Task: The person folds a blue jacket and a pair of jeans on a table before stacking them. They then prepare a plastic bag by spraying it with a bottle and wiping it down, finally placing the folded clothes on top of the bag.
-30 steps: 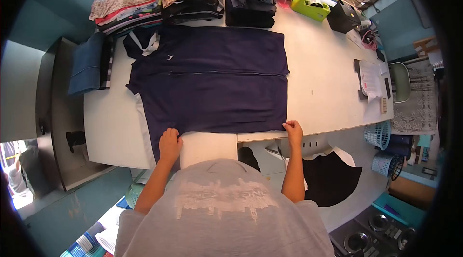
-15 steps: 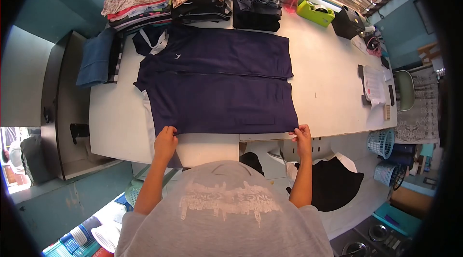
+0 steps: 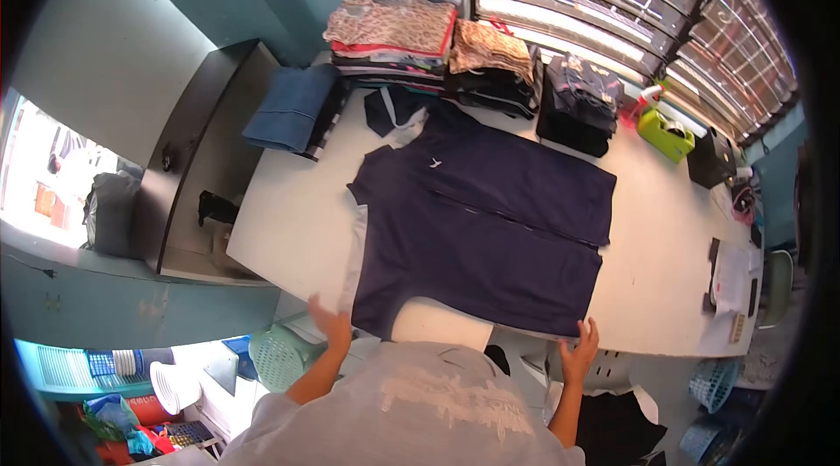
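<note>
As a navy jacket [image 3: 490, 230] lies spread flat across a white table [image 3: 669, 295], the left hand [image 3: 330, 324], blurred, hangs with fingers apart beside the near sleeve [image 3: 378, 310]; the right hand [image 3: 579, 352], thumb and fingers parted, is at the hem corner [image 3: 567, 322], contact unclear. Stacks of folded clothes [image 3: 394, 27] and blue jeans [image 3: 291, 107] crowd the far side; a green tape dispenser [image 3: 662, 140] and black box [image 3: 710, 161] stand rightward.
</note>
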Tool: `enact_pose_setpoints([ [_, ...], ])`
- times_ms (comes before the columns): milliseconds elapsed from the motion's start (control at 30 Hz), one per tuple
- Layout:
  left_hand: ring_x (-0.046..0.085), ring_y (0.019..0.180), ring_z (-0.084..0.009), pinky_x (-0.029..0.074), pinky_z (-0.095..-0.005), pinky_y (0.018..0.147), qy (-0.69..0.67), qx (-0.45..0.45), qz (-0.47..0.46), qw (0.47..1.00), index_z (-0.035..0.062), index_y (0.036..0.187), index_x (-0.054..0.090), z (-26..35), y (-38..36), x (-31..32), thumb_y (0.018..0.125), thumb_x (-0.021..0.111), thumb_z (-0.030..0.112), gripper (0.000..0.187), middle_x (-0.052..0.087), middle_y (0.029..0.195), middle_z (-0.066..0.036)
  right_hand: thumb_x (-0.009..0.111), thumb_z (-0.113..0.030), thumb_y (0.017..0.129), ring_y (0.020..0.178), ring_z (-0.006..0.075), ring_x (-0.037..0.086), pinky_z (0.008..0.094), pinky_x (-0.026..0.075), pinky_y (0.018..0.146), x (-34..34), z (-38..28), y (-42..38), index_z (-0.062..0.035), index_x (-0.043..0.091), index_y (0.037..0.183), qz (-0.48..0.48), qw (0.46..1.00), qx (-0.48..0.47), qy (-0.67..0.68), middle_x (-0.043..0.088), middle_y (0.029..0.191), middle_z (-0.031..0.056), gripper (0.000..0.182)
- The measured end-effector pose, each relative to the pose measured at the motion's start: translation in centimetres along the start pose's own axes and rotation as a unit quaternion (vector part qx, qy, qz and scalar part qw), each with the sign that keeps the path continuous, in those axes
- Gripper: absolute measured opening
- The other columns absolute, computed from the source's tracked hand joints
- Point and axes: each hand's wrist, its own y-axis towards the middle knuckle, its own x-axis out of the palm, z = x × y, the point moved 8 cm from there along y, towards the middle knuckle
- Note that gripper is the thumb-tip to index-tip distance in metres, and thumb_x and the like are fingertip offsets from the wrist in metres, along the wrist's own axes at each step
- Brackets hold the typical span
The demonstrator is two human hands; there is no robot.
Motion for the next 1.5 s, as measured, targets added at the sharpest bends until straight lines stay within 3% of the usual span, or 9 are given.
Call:
enact_pose_setpoints([
  [100,0.034,0.120,-0.0327,0.024,-0.0365,0.102,-0.093,-0.183,0.046,0.978,-0.0006,0.125,0.033,-12.8,-3.3,3.0,0.064,0.049,-0.003,0.063,0.038,0.126,-0.019,0.073,-0.012,0.059,0.123,0.0313,0.034,0.0426,0.028,0.099,1.6,-2.4,-1.0,-0.0088,0.048,0.116,-0.064,0.995,-0.052,-0.048,0.036,0.134,0.0127,0.062],
  [300,0.046,0.105,-0.0275,0.036,-0.0321,0.089,-0.294,-0.298,-0.332,0.845,-0.0032,0.122,0.035,-10.9,-3.5,8.1,0.055,0.045,-0.009,0.068,0.048,0.112,-0.015,0.073,-0.007,0.058,0.123,0.0299,0.035,0.0437,0.027,0.099,4.0,-0.8,-1.4,-0.0117,0.047,0.115,-0.051,0.987,-0.078,-0.127,0.037,0.133,0.0105,0.063],
  [633,0.056,0.098,-0.0314,0.040,-0.0328,0.087,0.201,-0.050,-0.496,0.843,0.0034,0.107,0.059,-13.4,-5.5,8.9,0.061,0.071,0.039,0.060,0.060,0.104,-0.018,0.070,0.004,0.054,0.113,0.0316,0.042,0.0377,0.037,0.094,3.3,-0.2,-0.4,-0.0074,0.050,0.108,-0.062,0.993,-0.092,-0.041,0.044,0.122,0.0130,0.059],
  [733,0.056,0.098,-0.0304,0.040,-0.0328,0.087,-0.013,-0.112,-0.581,0.806,0.0058,0.108,0.059,-19.6,-5.2,10.8,0.068,0.065,0.042,0.054,0.060,0.104,-0.018,0.071,0.005,0.053,0.108,0.0312,0.045,0.0371,0.039,0.091,2.6,0.0,0.2,-0.0064,0.052,0.100,-0.067,0.992,-0.105,-0.003,0.047,0.117,0.0128,0.051],
  [967,0.054,0.104,-0.0229,0.040,-0.0369,0.094,-0.292,-0.339,-0.600,0.663,-0.0030,0.114,0.050,5.2,1.5,-3.4,0.081,0.055,0.019,0.040,0.057,0.112,-0.013,0.064,0.006,0.057,0.091,0.0273,0.052,0.0351,0.043,0.080,2.1,2.0,2.2,-0.0042,0.056,0.080,-0.101,0.988,-0.078,0.089,0.057,0.095,0.0095,0.027],
  [1100,0.057,0.101,-0.0254,0.045,-0.0401,0.089,-0.519,-0.276,-0.573,0.571,-0.0016,0.118,0.046,13.1,7.9,-2.0,0.075,0.058,0.012,0.047,0.055,0.112,-0.015,0.058,0.005,0.065,0.078,0.0165,0.054,0.0263,0.043,0.071,1.9,4.2,5.1,-0.0042,0.055,0.077,-0.095,0.958,0.041,0.268,0.059,0.081,0.0053,0.016],
  [1200,0.053,0.105,-0.0211,0.041,-0.0341,0.092,-0.565,-0.109,-0.485,0.659,-0.0024,0.117,0.047,21.6,14.7,0.6,0.078,0.055,0.018,0.045,0.056,0.112,-0.012,0.059,0.001,0.071,0.071,0.0075,0.048,0.0206,0.039,0.067,2.7,5.4,8.4,-0.0044,0.054,0.078,-0.124,0.889,0.171,0.407,0.052,0.076,-0.0008,0.011],
  [1367,0.046,0.112,-0.0243,0.035,-0.0401,0.095,-0.719,-0.077,-0.610,0.322,0.0016,0.120,0.043,41.3,21.9,10.6,0.090,0.041,0.031,0.042,0.049,0.120,-0.014,0.062,-0.008,0.075,0.074,0.0075,0.047,0.0207,0.037,0.068,1.9,5.1,17.6,-0.0062,0.053,0.091,-0.053,0.864,0.176,0.468,0.051,0.081,-0.0020,0.018],
  [1500,0.043,0.115,-0.0209,0.034,-0.0372,0.092,-0.409,-0.004,-0.405,0.818,0.0106,0.122,0.042,32.7,27.6,20.8,0.086,0.048,0.041,0.048,0.045,0.125,-0.009,0.058,-0.027,0.083,0.075,0.0079,0.047,0.0228,0.038,0.066,5.3,7.8,20.2,-0.0103,0.051,0.105,-0.037,0.815,0.329,0.475,0.052,0.082,-0.0020,0.029],
])
